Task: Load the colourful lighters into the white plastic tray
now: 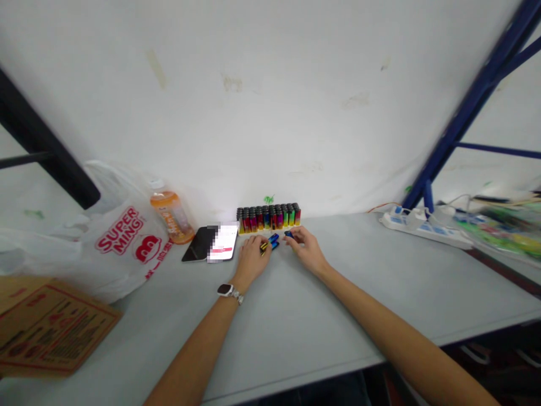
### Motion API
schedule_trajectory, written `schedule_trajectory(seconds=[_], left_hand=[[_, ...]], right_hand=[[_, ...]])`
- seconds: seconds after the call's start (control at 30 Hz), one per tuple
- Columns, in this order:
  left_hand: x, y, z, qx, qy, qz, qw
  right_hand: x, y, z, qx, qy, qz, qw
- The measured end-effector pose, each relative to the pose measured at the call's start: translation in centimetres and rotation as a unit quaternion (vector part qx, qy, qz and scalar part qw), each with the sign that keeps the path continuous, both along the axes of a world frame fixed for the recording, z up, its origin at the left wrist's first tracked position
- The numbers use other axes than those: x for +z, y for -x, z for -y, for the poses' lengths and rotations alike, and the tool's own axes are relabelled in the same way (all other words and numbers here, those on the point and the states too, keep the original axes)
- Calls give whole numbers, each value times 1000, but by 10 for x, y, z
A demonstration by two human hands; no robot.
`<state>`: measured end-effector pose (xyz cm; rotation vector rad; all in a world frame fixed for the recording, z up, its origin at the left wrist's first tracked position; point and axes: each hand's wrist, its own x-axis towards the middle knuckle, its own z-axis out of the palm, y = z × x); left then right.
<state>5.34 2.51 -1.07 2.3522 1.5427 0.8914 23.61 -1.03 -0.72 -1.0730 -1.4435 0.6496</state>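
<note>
Several lighters [270,219] with black tops and shiny bodies fading through red, yellow, green and purple stand upright in close rows against the wall. Just in front of them, my left hand [252,256] is closed around a few blue-and-yellow lighters [273,242], which lie tilted and stick out past its fingers. To its right, my right hand [306,248] pinches one small dark-blue lighter [288,234] between thumb and fingers, close to the front of the rows. The fingers partly cover the held lighters.
Left of the rows lies a phone or tablet [198,243] with a lit screen. Beyond it are an orange drink bottle [172,217], a white plastic bag [127,248] and a cardboard box [54,327]. A power strip [425,230] and a blue metal post [460,121] are at right.
</note>
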Motion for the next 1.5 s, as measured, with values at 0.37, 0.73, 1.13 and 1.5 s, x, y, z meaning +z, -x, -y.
schedule_trajectory(seconds=[0.37,0.73,1.13,1.5], left_hand=[[5,-1,6,-3,0,-13,1000],[4,1,5,-6,6,-14,1000],[3,0,5,-5,0,-19,1000],[2,2,4,-9,-3,-26,1000]], right_hand=[[21,-61,-34,-43,-61,115,991],[33,-67,-67,-63,-101,226,967],[32,-86,-74,-23,-40,184,982],[39,-77,-80,-18,-37,163,986]])
